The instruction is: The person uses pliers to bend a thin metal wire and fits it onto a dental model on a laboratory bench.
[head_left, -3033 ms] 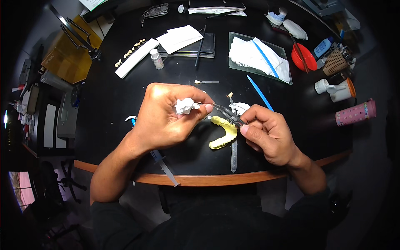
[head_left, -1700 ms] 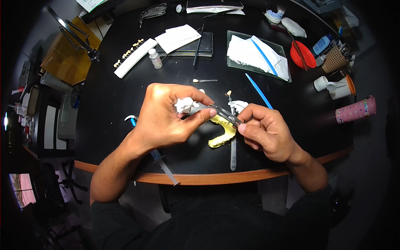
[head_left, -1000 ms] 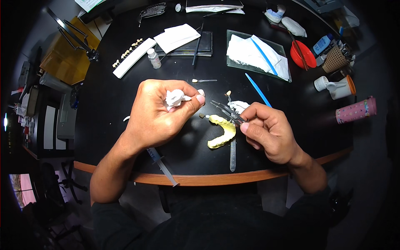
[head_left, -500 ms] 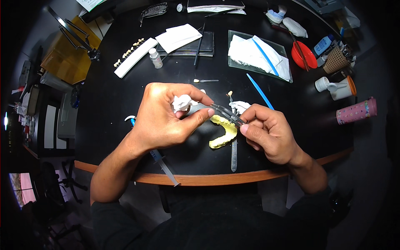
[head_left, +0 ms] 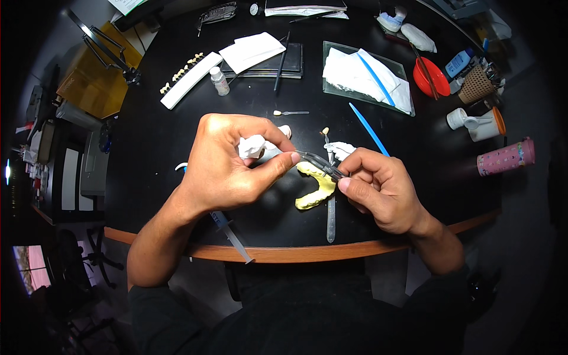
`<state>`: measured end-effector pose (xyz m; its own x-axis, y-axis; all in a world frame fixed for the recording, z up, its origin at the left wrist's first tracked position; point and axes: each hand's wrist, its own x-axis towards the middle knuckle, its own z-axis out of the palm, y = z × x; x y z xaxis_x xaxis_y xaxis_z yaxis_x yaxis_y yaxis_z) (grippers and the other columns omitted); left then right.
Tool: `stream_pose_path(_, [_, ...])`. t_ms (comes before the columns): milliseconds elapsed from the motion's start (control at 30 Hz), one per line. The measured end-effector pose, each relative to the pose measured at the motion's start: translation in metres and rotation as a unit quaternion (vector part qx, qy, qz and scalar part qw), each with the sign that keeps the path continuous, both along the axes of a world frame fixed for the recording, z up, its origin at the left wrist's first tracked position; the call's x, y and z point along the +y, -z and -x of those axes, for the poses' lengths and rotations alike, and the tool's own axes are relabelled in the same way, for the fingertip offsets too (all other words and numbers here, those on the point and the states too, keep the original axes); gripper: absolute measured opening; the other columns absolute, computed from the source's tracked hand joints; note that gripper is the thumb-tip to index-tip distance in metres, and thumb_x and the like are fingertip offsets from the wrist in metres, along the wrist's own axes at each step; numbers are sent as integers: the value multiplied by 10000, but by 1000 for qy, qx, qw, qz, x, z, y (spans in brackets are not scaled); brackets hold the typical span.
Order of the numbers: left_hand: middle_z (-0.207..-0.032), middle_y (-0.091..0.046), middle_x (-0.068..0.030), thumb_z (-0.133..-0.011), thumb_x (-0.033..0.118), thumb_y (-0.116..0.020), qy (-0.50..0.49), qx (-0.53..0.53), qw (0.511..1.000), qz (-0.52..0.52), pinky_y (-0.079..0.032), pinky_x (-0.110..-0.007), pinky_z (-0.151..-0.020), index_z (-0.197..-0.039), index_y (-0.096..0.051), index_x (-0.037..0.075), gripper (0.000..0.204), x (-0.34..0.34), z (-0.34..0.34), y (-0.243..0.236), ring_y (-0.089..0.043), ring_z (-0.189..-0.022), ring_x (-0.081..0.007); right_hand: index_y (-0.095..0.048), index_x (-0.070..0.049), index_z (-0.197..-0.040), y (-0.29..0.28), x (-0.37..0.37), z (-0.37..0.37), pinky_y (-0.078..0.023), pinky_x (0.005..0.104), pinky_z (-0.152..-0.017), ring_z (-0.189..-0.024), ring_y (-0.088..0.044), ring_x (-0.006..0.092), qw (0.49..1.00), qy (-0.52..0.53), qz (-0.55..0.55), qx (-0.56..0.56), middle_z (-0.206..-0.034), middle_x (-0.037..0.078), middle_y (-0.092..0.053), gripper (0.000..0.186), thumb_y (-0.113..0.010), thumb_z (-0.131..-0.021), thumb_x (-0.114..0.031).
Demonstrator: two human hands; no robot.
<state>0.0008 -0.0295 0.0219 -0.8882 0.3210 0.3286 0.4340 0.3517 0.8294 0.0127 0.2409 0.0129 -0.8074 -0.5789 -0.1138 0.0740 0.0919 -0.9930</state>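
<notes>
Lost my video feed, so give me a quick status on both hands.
Left hand pinching white lump. Right hand gripping tweezers, tips at the left fingers. Yellow dental cast on table beneath.

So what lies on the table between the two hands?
In the head view, the yellow dental cast lies between the left hand and right hand, under the tweezers.

on the round black table (head_left: 177,130), a white strip of sample teeth (head_left: 188,78) lies at ten o'clock, a small white bottle (head_left: 219,80) just beside it. at twelve, a glass slab with white paper (head_left: 364,77) and a blue stick (head_left: 374,78). a red bowl (head_left: 431,76) sits at one o'clock, a pink speckled tumbler (head_left: 504,157) at three, a syringe (head_left: 231,232) at seven.
</notes>
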Motion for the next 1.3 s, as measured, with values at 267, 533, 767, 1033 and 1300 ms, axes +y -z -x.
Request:
stream_pose_path(267, [-682, -691, -3, -811, 34, -816, 11, 2, 1000, 9, -304, -197, -471, -817, -762, 23, 55, -3, 0, -6, -501, -529, -1, -633, 18, -996, 1, 0, 0, -225, 210, -490, -542, -328, -40, 998, 12, -23, 51, -624, -100, -451, 80, -623, -1017, -58])
stream_pose_path(533, [-628, -635, 21, -831, 35, -775, 2, -45, 999, -10, -308, -190, -478, -827, -737, -11, 60, -8, 0, -8, -494, -529, 6, -623, 28, -1010, 1, 0, 1, -233, 197, -484, -536, -343, -48, 999, 16, -12, 27, -624, -100, -459, 80, -612, -1024, -50])
stream_pose_path(767, [-620, -627, 24, -838, 29, -756, -6, -42, 999, 8, -300, -197, -476, -838, -746, -16, 46, -5, -1, -6, -469, -517, 2, -614, 32, -1030, -3, 0, 2, -302, 197, -500, -540, -413, -19, 1000, 13, -4, 0, -629, -71, -497, 102, -600, -1035, -69])
stream_pose_path(1033, [-683, -688, 0, -792, 31, -826, -1, -9, 999, 34, -301, -200, -478, -900, -786, 4, 118, 1, 0, -2, -469, -522, -1, -622, 36, -1012, -8, 3, 7, -341, 208, -524, -547, -461, 12, 999, -5, 11, -53, -643, -33, -545, 117, -580, -1033, -71])
stream_pose_path(1300, [-731, -721, -31, -769, 26, -857, 23, -8, 1000, 19, -333, -206, -487, -884, -783, 8, 138, 3, 0, 3, -498, -538, -14, -621, 31, -1011, -6, 0, 6, -340, 202, -529, -552, -467, 9, 998, -3, 10, -57, -641, -34, -543, 128, -580, -1041, -87])
